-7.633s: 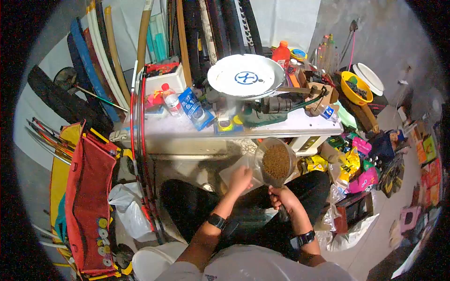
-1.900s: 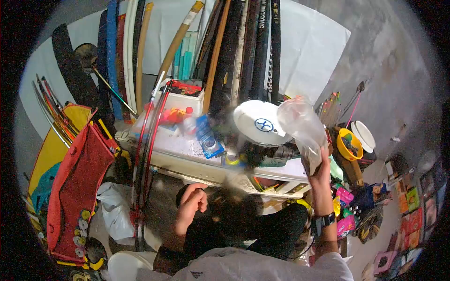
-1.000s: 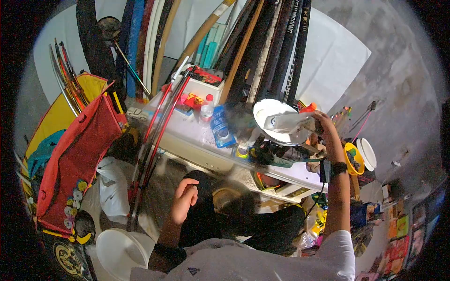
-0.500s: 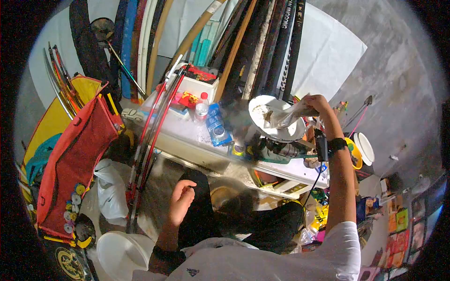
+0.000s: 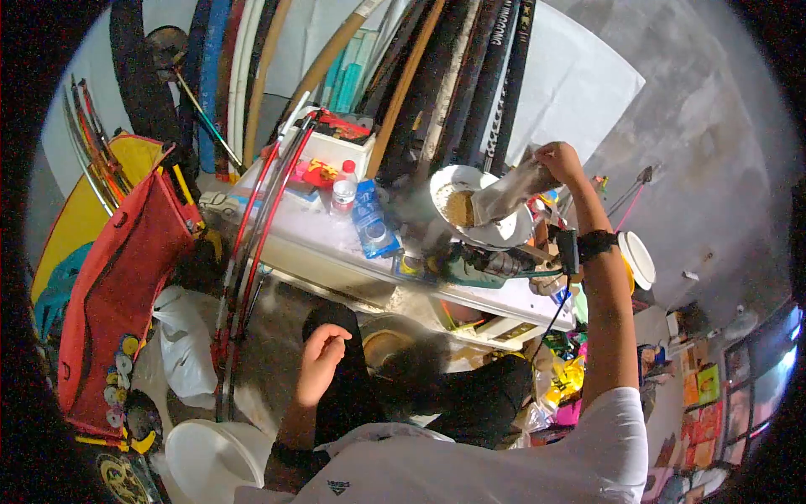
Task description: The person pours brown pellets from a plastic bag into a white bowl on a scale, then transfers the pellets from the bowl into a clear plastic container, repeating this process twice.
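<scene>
Right hand (image 5: 558, 161) raised over the desk (image 5: 315, 231), gripping the upper end of a clear plastic container (image 5: 510, 191); container tilted, mouth down inside the white bowl (image 5: 442, 186). Brown granules (image 5: 459, 208) in the bowl, by the container's mouth. Bowl sits above a green-based device (image 5: 474, 275) on the desk; contact between them unclear. Left hand (image 5: 321, 363) released, fingers loosely curled, above the lap near a dark-clothed knee; whether it touches the leg, cannot tell. Left of bowl on desk: blue packet (image 5: 374, 225), red-capped bottle (image 5: 344, 195) just beside it. White bucket (image 5: 210, 462) low at left, near the person's side.
</scene>
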`<move>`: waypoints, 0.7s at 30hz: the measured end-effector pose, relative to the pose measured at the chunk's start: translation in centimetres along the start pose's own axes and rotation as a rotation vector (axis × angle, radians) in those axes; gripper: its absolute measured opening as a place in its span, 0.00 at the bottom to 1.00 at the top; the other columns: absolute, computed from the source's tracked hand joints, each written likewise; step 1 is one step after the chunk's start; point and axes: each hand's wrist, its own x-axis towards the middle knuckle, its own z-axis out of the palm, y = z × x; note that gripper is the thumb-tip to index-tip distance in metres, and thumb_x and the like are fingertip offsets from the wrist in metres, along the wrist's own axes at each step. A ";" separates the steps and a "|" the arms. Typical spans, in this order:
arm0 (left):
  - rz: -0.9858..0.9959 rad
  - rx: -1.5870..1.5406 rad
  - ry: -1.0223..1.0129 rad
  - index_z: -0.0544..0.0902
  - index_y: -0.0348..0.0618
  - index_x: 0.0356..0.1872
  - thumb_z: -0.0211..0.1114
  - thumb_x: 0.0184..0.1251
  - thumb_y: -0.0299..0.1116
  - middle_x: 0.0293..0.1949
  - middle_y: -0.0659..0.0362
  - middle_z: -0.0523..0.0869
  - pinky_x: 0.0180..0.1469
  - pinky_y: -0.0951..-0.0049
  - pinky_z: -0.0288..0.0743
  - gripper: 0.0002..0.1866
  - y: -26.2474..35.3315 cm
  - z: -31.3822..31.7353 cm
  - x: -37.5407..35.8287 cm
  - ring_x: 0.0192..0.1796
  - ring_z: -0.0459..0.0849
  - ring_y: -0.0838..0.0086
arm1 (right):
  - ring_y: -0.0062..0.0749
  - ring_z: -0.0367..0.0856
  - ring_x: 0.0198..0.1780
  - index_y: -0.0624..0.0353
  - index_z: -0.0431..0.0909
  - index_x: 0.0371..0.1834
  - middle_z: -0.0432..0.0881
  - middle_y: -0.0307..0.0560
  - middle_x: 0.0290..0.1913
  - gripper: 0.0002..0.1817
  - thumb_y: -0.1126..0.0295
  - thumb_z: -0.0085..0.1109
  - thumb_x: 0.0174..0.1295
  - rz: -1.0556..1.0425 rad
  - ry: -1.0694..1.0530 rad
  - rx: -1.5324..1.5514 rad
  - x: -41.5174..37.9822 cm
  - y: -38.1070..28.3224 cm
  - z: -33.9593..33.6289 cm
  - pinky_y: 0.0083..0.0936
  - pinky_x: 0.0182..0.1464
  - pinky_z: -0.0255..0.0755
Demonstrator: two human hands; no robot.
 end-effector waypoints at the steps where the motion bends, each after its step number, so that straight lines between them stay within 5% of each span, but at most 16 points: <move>1: -0.001 0.006 -0.010 0.76 0.42 0.37 0.52 0.64 0.25 0.25 0.68 0.69 0.29 0.85 0.60 0.06 0.1 0.1 0.1 0.27 0.66 0.86 | 0.42 0.82 0.34 0.64 0.82 0.33 0.82 0.56 0.31 0.12 0.66 0.59 0.50 -0.014 -0.033 -0.066 0.1 -0.2 -0.5 0.33 0.39 0.73; 6: -0.006 0.016 -0.041 0.76 0.42 0.37 0.52 0.63 0.25 0.25 0.68 0.70 0.28 0.85 0.60 0.05 -0.3 0.2 0.5 0.27 0.66 0.86 | 0.39 0.82 0.30 0.64 0.82 0.31 0.82 0.57 0.29 0.12 0.67 0.57 0.51 0.012 -0.025 -0.056 0.9 2.0 0.5 0.33 0.37 0.73; 8: -0.031 -0.002 -0.018 0.76 0.42 0.37 0.52 0.63 0.25 0.25 0.68 0.70 0.26 0.85 0.58 0.05 -0.4 0.1 0.4 0.26 0.65 0.86 | 0.36 0.82 0.27 0.63 0.83 0.31 0.83 0.54 0.28 0.10 0.68 0.56 0.51 0.013 -0.178 -0.080 1.2 2.3 0.7 0.31 0.33 0.74; 14: -0.057 -0.090 -0.051 0.74 0.43 0.36 0.51 0.64 0.25 0.24 0.69 0.68 0.25 0.86 0.56 0.04 -1.1 -0.4 0.4 0.25 0.63 0.87 | 0.31 0.82 0.25 0.61 0.83 0.32 0.84 0.48 0.27 0.09 0.72 0.58 0.48 0.105 -0.030 0.037 -0.2 -0.4 -0.5 0.28 0.30 0.76; 21: -0.071 -0.080 -0.052 0.74 0.44 0.36 0.52 0.64 0.26 0.24 0.70 0.67 0.24 0.86 0.55 0.03 -0.5 -0.2 0.2 0.25 0.63 0.87 | 0.46 0.81 0.35 0.63 0.81 0.34 0.81 0.58 0.32 0.10 0.75 0.57 0.48 0.016 0.004 -0.079 -0.7 -0.9 -0.4 0.30 0.38 0.73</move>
